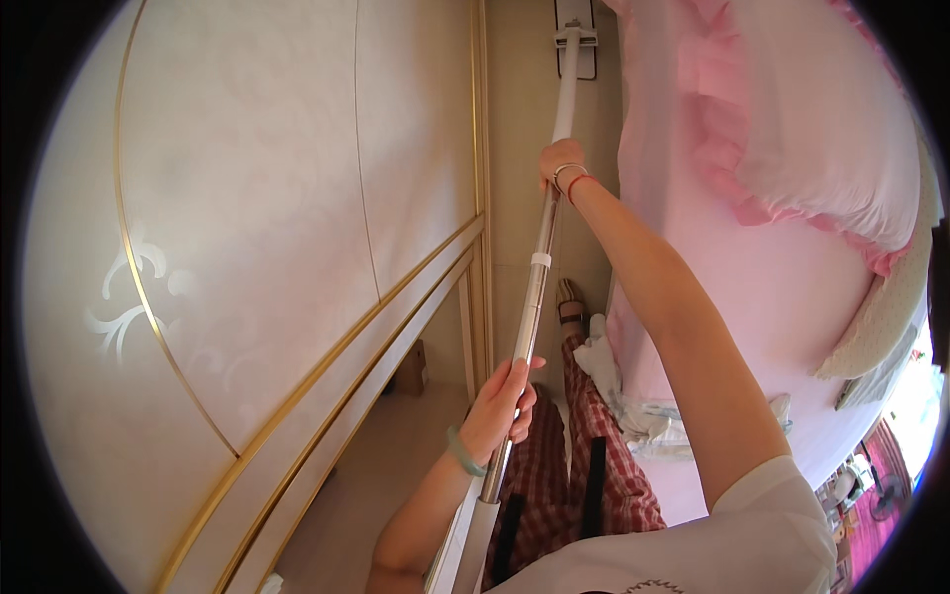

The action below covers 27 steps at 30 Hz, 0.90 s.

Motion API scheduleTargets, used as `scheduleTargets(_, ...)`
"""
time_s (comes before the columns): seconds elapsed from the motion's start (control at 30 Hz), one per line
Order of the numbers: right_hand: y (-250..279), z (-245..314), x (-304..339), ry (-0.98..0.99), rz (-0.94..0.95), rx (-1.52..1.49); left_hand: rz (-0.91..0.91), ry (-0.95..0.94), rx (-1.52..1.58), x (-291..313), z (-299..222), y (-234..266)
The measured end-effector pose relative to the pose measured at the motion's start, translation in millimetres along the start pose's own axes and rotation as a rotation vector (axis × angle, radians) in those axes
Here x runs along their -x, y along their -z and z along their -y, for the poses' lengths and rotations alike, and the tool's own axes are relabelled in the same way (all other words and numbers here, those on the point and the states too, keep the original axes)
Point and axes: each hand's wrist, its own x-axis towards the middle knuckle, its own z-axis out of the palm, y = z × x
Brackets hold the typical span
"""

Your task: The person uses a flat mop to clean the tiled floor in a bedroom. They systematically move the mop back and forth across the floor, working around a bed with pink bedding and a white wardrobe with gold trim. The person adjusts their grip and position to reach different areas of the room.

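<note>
A flat mop with a long white and silver pole [540, 259] runs from beneath my left arm away to the far end of a narrow strip of floor. My left hand [503, 404], with a green bangle at its wrist, is wrapped round the lower part of the pole. Farther up, my right hand [562, 161] grips the same pole, a bracelet and a red band on that wrist. At the far end the rectangular mop head [576, 42] lies on the floor, its top edge cut off by the picture's rim.
A cream wardrobe [267, 178] with gold trim stands along the left. To the right is a bed with a pink sheet [732, 297] and a ruffled pillow [821, 129]. A brown box [411, 368] sits low by the wardrobe. White cloth [648, 426] hangs near my legs.
</note>
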Motion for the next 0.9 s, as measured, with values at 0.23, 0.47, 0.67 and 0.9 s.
scheduleTargets(0.23,-25.9,-15.1,15.3,-0.114,-0.096,0.232,0.153,0.121,0.209,8.7,32.1,-6.4)
scheduleTargets(0.47,-133.7,-76.2,78.4,-0.058,-0.207,-0.047,0.347,0.374,0.590,81.5,105.9,13.1)
scheduleTargets(0.67,-136.6,-51.3,179.0,-0.082,-0.097,-0.901,0.369,0.420,0.640,129.3,133.5,41.4)
scheduleTargets(0.9,-78.5,-36.9,70.9,0.120,-0.327,-0.535,0.474,0.250,0.618,36.7,94.2,42.7)
